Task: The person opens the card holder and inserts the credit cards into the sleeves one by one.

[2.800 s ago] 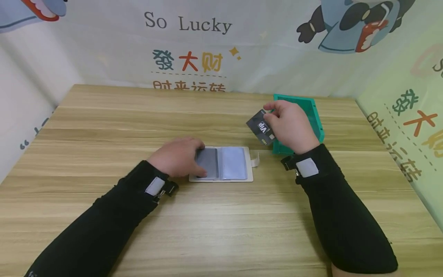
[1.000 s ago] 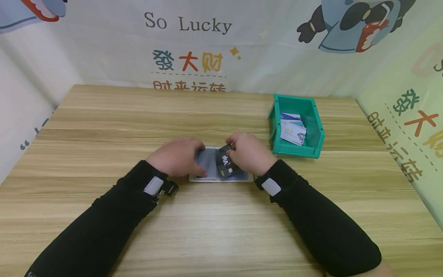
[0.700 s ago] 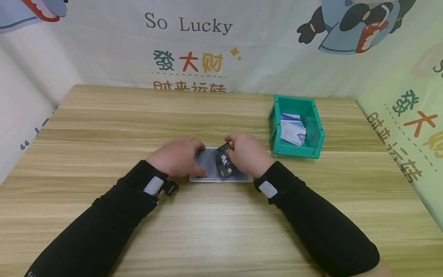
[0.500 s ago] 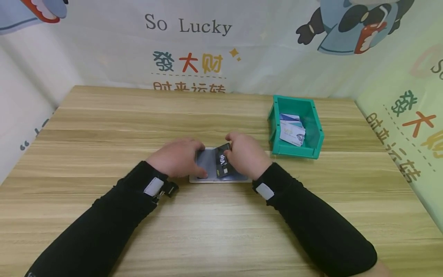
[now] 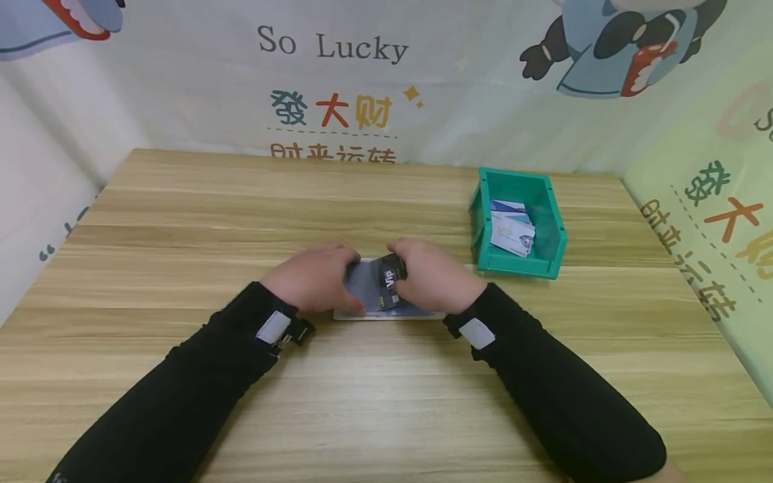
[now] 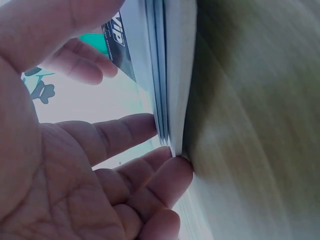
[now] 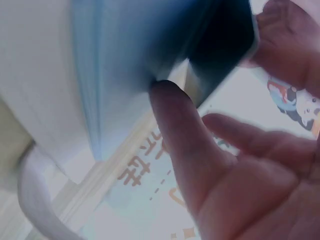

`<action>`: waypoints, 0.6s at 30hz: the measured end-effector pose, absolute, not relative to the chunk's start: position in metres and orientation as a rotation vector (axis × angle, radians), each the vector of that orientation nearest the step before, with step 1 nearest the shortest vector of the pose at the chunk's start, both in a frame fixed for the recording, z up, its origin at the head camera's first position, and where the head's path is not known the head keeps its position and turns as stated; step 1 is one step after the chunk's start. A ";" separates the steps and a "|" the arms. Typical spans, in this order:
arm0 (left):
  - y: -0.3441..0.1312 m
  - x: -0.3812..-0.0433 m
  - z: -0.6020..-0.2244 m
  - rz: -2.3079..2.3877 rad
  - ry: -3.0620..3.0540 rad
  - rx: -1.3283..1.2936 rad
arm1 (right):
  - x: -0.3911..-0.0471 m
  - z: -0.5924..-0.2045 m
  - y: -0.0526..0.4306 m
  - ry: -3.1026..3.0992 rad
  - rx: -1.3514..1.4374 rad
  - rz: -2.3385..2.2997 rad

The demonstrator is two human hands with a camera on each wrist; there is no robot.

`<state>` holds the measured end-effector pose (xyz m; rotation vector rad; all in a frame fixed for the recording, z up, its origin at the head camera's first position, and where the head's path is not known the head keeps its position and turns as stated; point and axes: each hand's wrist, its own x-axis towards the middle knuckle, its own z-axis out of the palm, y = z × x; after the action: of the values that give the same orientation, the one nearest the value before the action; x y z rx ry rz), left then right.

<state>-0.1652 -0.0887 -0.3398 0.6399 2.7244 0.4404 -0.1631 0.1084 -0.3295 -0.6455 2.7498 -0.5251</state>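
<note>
An opened white card holder (image 5: 361,278) with clear sleeve pages lies mid-table in the head view. My left hand (image 5: 311,278) holds its left side, thumb at the near edge and fingers at the far edge; in the left wrist view, fingertips touch the end of the holder's cover (image 6: 182,75). My right hand (image 5: 437,280) pinches a black VIP card (image 5: 389,282) over the right page, its lettering facing up. In the right wrist view, a fingertip presses against the sleeve pages (image 7: 115,65) beside the dark card (image 7: 222,45). Whether the card's edge is inside a sleeve I cannot tell.
A green bin (image 5: 549,258) stands at the back right, with several white and blue cards (image 5: 512,231) in it. The wooden table (image 5: 362,402) ends at a printed cloth backdrop (image 5: 447,80). A pale strap (image 7: 32,190) curls off the holder's cover.
My right hand has carried the VIP card from beside the green bin leftward to the holder. Since then the card has turned straighter over the page. My left hand has stayed in place.
</note>
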 end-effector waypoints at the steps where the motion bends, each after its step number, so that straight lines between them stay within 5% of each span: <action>1: -0.088 -0.165 -0.340 0.440 2.721 0.638 | -0.163 -0.328 0.110 2.732 -0.681 -0.499; 18: -0.090 -0.167 -0.342 0.466 2.699 0.630 | -0.154 -0.333 0.102 2.752 -0.829 -0.366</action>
<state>-0.1670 -0.0899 -0.3416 0.6298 2.6991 0.4660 -0.1541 0.1018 -0.3332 -0.8290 2.7517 -0.3661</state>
